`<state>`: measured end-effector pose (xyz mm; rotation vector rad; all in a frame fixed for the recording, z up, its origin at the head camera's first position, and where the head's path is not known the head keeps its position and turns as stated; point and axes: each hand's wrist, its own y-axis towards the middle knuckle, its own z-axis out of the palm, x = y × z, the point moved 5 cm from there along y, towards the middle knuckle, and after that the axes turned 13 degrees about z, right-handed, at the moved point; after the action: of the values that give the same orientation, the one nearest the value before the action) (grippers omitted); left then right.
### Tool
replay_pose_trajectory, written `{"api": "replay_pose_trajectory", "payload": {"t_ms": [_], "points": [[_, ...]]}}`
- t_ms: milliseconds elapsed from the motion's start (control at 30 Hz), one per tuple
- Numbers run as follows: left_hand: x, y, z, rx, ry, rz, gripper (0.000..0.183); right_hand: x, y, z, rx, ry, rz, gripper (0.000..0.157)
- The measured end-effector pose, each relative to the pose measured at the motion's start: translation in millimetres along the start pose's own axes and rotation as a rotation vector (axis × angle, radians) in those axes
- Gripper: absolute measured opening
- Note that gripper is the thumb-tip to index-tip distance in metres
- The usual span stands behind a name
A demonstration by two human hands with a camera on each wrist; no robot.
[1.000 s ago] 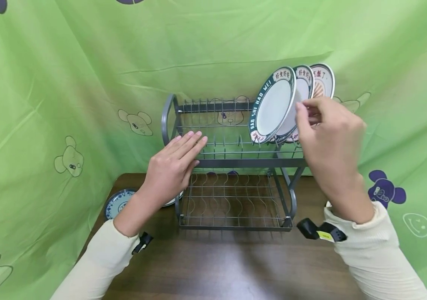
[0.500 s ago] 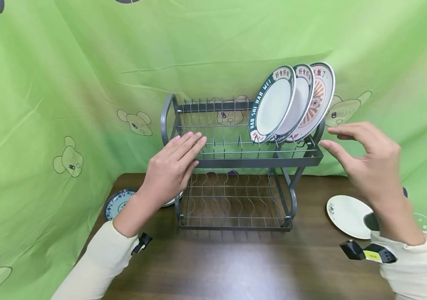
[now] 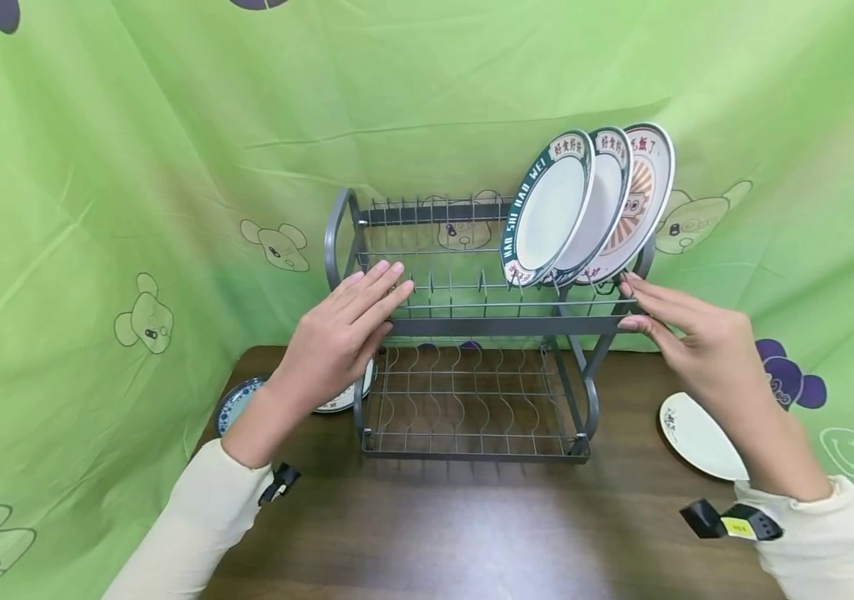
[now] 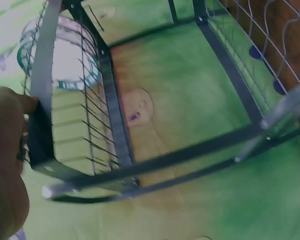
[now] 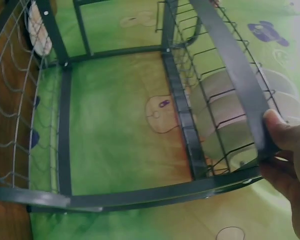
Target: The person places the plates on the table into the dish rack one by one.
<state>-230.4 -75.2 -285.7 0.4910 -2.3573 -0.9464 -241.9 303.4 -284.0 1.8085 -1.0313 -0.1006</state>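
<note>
A grey two-tier dish rack (image 3: 501, 327) stands on the table. My left hand (image 3: 337, 329) lies over the front rail of its upper tier near the left end, fingers over the top and thumb (image 4: 25, 102) against the rail's front. At the opposite end my right hand (image 3: 704, 342) pinches the same rail, with its thumb (image 5: 274, 122) on the front face. Three plates lean upright in the right part of the upper tier: two green-rimmed plates, the front one (image 3: 550, 212) and the one behind it (image 3: 606, 196), and a red-patterned plate (image 3: 647, 179) at the far right.
The lower wire tier (image 3: 464, 417) holds no dishes. A white plate (image 3: 696, 437) lies on the wooden table (image 3: 471, 525) at right. Left of the rack are a blue-patterned plate (image 3: 235, 404) and another plate (image 3: 340, 402), both partly hidden. Green cloth (image 3: 427, 83) hangs close behind.
My right hand moved away from the plates to the right, then came back in to grip the upper rail's right end. The left hand and the plates stayed nearly still.
</note>
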Motion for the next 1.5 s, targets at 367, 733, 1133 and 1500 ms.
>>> {"api": "replay_pose_trajectory", "payload": {"t_ms": [367,733,1133,1500], "points": [[20.0,-85.1,-15.8,-0.599,0.015,-0.679,0.025,12,-11,6.0,-0.117,-0.030,-0.093,0.049],[-3.6,-210.4,77.6,-0.211,-0.917,-1.919,0.042,17,-10,3.1,-0.140,-0.017,-0.042,0.029],[-1.8,-231.0,128.5,-0.504,-0.994,-2.104,0.067,11,-10,4.3,-0.133,0.068,0.021,0.033],[9.9,-244.0,148.4,-0.730,-0.972,-2.100,0.058,14,-11,3.8,-0.139,0.111,0.038,0.037]]}}
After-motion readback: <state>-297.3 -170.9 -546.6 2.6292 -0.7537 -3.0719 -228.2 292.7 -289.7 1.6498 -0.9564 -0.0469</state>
